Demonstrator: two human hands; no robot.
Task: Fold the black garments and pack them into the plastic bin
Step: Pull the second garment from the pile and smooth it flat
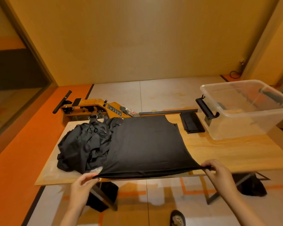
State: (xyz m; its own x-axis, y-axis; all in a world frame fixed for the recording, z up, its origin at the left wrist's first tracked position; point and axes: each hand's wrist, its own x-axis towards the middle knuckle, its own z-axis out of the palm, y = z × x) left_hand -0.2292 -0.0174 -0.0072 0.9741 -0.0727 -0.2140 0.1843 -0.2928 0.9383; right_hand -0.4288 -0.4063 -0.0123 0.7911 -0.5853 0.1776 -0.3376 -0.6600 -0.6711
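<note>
Shirt (147, 144) spread flat on table (227, 152); pile (83, 142) left, bin (245, 108) far right.
Left hand (83, 183) and right hand (217, 173) each pinch a near hem corner; cloth looks light and limp, best held at corners.

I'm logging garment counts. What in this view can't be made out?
Head view, pile: garment count; dark folds overlap, and the shirt covers its right edge.
Head view, bin: right end cut off by the frame edge.
Head view, folded piece beside the bin: garment type; too dark and small.
</note>
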